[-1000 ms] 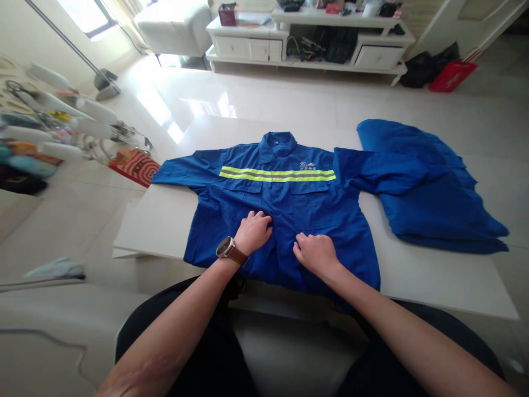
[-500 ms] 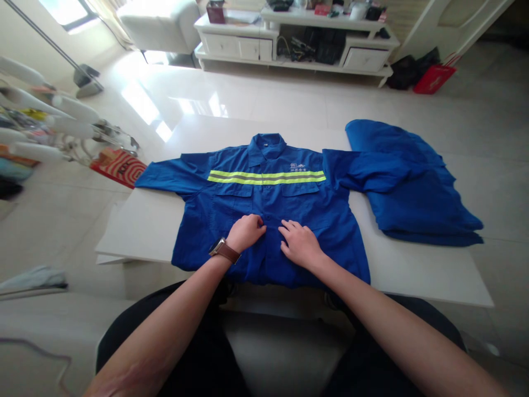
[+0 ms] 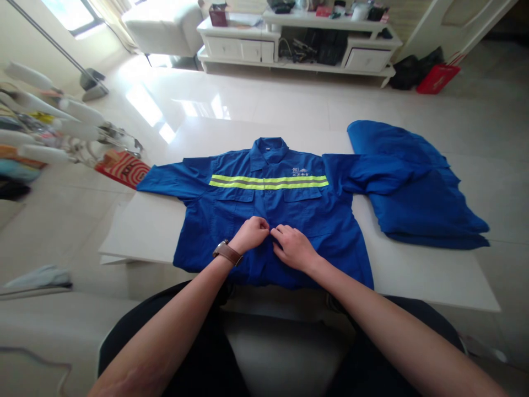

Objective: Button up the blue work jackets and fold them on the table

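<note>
A blue work jacket (image 3: 231,215) with a yellow-green reflective stripe lies front up across a white table (image 3: 136,231), its collar at the far side and its sleeves spread. My left hand (image 3: 251,234), with a watch at the wrist, is closed at the jacket's front placket, fingertips pinched on the cloth. Close beside it on the right, my right hand (image 3: 294,246) rests on the placket with its fingers partly spread. The fingertips of both hands nearly meet.
More blue cloth (image 3: 425,204) is heaped at the table's right, under the jacket's sleeve. Thread cones (image 3: 78,110) and a red patterned bag (image 3: 124,168) stand at the left. Beyond the table is a white cabinet (image 3: 235,48).
My right hand has moved left towards my left hand, and the gap between their fingertips has narrowed. The whole view has shifted slightly.
</note>
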A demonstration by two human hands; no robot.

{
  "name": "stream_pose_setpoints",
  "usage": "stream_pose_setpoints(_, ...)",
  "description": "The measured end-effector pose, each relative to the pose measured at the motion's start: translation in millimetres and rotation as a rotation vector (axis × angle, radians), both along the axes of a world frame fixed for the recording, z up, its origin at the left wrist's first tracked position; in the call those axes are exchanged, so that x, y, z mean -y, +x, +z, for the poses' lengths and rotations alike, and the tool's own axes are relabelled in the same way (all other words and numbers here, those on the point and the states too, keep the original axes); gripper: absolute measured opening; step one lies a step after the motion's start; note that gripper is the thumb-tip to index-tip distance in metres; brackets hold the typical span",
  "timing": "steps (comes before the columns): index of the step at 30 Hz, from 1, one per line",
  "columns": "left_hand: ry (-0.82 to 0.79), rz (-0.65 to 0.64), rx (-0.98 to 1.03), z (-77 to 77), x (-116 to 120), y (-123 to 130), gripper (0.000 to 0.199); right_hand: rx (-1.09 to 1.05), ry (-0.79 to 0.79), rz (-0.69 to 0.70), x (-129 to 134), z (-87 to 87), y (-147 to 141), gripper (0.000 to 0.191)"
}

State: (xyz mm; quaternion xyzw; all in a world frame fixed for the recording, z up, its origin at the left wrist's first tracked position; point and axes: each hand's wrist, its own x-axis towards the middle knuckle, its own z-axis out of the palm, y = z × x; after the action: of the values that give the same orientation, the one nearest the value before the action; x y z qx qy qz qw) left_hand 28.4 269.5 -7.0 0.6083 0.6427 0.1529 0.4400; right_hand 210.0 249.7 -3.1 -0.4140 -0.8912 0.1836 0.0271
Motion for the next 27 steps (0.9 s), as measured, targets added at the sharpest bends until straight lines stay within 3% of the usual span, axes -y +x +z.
stream_pose_setpoints(11, -0.028, -0.005, 0.146, -17.9, -7.8, -0.9, 0.025, 0.039, -0.036, 0.052, -4.0, -5.2, 3.4, 0.041)
stream_pose_setpoints(16, 0.032, -0.032, 0.122, -13.7, -6.5, 0.8, 0.018, -0.003, -0.064, -0.005, -6.5, -6.7, 1.7, 0.028)
stream_pose_setpoints(21, 0.149, 0.012, -0.042, -19.5, -0.7, -1.5, 0.016, -0.07, -0.096, -0.049, -6.9, -10.2, -0.4, 0.021)
stream_pose_setpoints(27, 0.239, -0.04, -0.233, -17.6, 4.8, -0.8, 0.019, -0.175, -0.072, -0.036, -4.4, -8.7, -1.3, 0.011)
